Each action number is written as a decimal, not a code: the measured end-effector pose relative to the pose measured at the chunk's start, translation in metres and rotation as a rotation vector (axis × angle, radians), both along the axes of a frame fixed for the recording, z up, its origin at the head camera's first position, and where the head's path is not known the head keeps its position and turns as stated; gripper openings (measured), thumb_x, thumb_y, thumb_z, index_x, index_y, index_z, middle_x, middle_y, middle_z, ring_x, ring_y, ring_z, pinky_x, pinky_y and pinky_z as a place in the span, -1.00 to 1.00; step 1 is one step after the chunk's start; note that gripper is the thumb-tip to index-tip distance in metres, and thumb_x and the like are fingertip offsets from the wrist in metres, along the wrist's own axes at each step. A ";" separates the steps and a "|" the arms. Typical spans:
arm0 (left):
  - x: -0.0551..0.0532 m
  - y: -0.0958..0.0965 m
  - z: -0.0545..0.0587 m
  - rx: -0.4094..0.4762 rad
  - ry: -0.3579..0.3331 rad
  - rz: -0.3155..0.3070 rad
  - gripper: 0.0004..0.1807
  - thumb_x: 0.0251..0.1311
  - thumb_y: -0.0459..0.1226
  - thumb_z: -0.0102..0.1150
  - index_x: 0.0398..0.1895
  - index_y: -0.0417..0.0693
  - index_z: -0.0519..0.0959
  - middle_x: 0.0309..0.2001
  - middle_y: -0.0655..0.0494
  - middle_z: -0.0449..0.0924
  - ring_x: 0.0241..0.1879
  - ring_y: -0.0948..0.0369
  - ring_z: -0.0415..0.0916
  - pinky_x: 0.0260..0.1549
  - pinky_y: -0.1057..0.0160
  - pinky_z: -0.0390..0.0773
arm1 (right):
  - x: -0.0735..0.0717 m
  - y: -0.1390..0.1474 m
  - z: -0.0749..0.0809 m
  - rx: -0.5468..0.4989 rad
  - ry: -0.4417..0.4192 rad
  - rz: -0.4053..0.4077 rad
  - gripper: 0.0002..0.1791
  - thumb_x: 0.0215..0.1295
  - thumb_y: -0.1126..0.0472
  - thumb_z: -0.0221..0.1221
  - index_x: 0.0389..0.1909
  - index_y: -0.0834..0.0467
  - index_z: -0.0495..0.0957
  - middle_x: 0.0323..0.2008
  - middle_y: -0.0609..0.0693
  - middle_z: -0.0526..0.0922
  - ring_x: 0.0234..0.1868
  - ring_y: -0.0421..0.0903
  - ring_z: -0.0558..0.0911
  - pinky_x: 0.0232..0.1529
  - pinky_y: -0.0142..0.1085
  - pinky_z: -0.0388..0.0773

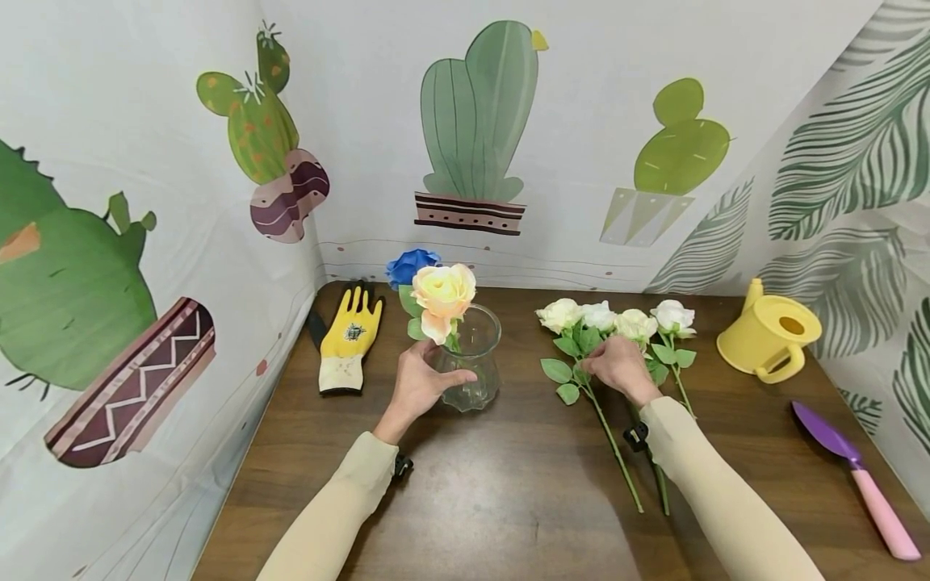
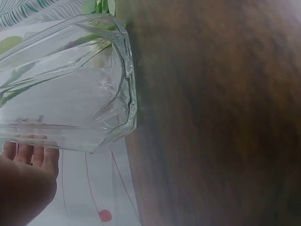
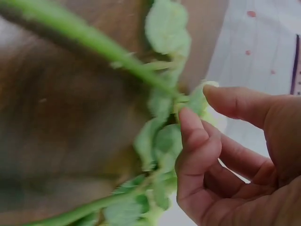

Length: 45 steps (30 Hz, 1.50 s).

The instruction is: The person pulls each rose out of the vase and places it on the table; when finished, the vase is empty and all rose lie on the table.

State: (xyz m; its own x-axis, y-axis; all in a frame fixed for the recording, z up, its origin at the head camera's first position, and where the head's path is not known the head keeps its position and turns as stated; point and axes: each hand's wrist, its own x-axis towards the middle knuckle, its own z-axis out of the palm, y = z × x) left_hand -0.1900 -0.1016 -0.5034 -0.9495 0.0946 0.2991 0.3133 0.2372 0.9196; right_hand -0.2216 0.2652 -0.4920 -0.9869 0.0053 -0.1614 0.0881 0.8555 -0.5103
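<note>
My left hand (image 1: 420, 383) grips the side of a clear glass vase (image 1: 475, 389), thumb across its front. The left wrist view shows the fingers along the vase wall. A peach rose (image 1: 445, 292) and a blue rose (image 1: 412, 266) rise at the vase's left rim. My right hand (image 1: 617, 367) is over several cream and white roses lying on the table. Its thumb and index finger pinch a green rose stem (image 3: 94, 44) among leaves in the right wrist view. Which bloom belongs to that stem is partly hidden by the hand.
A yellow work glove (image 1: 351, 335) lies at the left back. To the right stand a yellow watering can (image 1: 759, 331) and, nearer, a trowel (image 1: 828, 432) with a purple blade and pink handle. Cactus-printed fabric (image 1: 567, 145) closes off the back of the wooden table (image 1: 472, 516).
</note>
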 end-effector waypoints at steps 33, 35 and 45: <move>0.001 -0.002 0.000 -0.063 -0.007 0.024 -0.18 -0.10 -0.27 0.82 0.32 -0.17 0.65 0.21 -0.12 0.80 0.20 -0.05 0.76 0.27 -0.14 0.73 | 0.031 -0.167 0.109 -0.320 0.484 0.286 -0.54 0.20 0.15 0.61 0.07 0.27 0.80 -0.15 0.14 0.86 -0.19 0.08 0.70 -0.10 -0.24 0.53; 0.002 -0.002 0.001 -0.074 -0.008 0.027 -0.20 -0.09 -0.26 0.82 0.31 -0.15 0.67 0.17 -0.12 0.81 0.14 -0.03 0.76 0.20 -0.12 0.75 | 0.027 -0.173 0.109 -0.305 0.506 0.299 -0.57 0.18 0.17 0.59 0.03 0.27 0.80 -0.17 0.15 0.84 -0.15 0.13 0.68 -0.09 -0.17 0.50; 0.001 -0.002 0.001 -0.131 0.001 0.045 -0.20 -0.12 -0.22 0.84 0.25 -0.15 0.66 0.00 -0.12 0.82 -0.02 -0.09 0.74 -0.04 0.01 0.73 | 0.015 -0.196 0.108 -0.395 0.622 0.361 -0.64 0.17 0.27 0.55 0.01 0.23 0.82 -0.21 0.12 0.84 -0.25 0.02 0.63 -0.22 -0.31 0.53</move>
